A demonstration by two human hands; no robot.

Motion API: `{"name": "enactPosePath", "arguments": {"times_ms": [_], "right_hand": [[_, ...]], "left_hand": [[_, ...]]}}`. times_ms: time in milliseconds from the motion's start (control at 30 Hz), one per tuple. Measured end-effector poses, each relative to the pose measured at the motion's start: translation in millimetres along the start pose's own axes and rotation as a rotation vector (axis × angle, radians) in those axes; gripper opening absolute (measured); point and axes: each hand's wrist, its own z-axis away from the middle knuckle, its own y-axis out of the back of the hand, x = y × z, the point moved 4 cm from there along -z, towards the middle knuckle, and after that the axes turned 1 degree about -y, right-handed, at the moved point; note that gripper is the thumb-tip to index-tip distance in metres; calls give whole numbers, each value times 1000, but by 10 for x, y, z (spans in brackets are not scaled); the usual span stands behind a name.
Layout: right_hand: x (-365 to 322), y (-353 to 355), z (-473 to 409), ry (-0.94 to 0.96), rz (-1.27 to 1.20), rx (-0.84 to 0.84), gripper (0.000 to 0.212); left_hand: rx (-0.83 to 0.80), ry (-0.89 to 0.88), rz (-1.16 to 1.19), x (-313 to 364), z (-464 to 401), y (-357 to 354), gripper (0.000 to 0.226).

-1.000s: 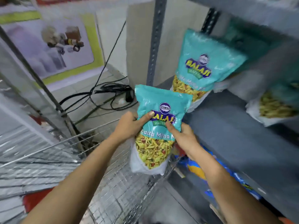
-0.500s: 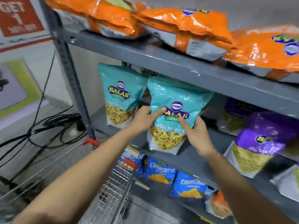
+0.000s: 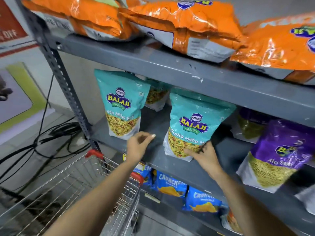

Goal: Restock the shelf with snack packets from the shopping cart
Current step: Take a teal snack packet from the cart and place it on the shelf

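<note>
moved since half a second ago: the teal packet has gone from a two-hand carry to standing on the middle shelf; left hand has come off it.
left hand: empty, fingers loosely curled, hovering over bare shelf between the two front teal packets; likely withdrawing toward the cart.
right hand: fingers spread against the packet's lower right corner, resting rather than clamped, probably steadying it so it stays upright.
teal packet: upright, label outward, near the shelf's front edge.
neighbour, left: second teal packet, upright, apart from the first; a third sits behind them.
neighbour, right: purple packet, leaning.
above: orange packets lying flat.
below: blue packets.
shopping cart: wire basket at lower left; contents unclear.
</note>
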Motion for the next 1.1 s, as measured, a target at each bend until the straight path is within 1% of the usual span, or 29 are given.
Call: {"name": "enactPosePath", "arguments": {"times_ms": [67, 133, 167, 200, 267, 300, 333, 400, 533, 700, 867, 1033, 1100], "right_hand": [[131, -65, -21, -55, 36, -21, 82], [206, -107, -40, -70, 85, -1, 89], [228, -118, -46, -67, 106, 13, 89], [246, -123, -49, -66, 118, 28, 89], [274, -114, -48, -77, 132, 55, 96], [282, -109, -46, -85, 134, 62, 101], [290, -102, -41, -92, 138, 68, 104], [302, -93, -20, -99, 150, 70, 102], [314, -91, 25, -111, 153, 65, 100], [313, -105, 50, -126, 134, 69, 100], [321, -116, 53, -126, 128, 67, 102], [319, -133, 81, -125, 120, 78, 103], [307, -138, 88, -127, 111, 77, 102]], "left_hand": [[216, 77, -67, -278, 107, 304, 29], [378, 134, -116, -461, 153, 559, 52], [414, 146, -142, -501, 142, 654, 66], [422, 142, -177, -518, 97, 719, 82], [374, 109, -267, -508, -57, 770, 114], [342, 99, -293, -489, -147, 768, 124], [313, 99, -303, -476, -226, 756, 129], [284, 97, -308, -452, -326, 711, 131], [350, 67, -296, -478, -370, 678, 111], [393, 46, -290, -531, -346, 645, 105], [378, 62, -284, -509, -329, 662, 107], [283, 87, -238, -509, -272, 689, 128], [280, 64, -216, -497, -190, 713, 121]]}}
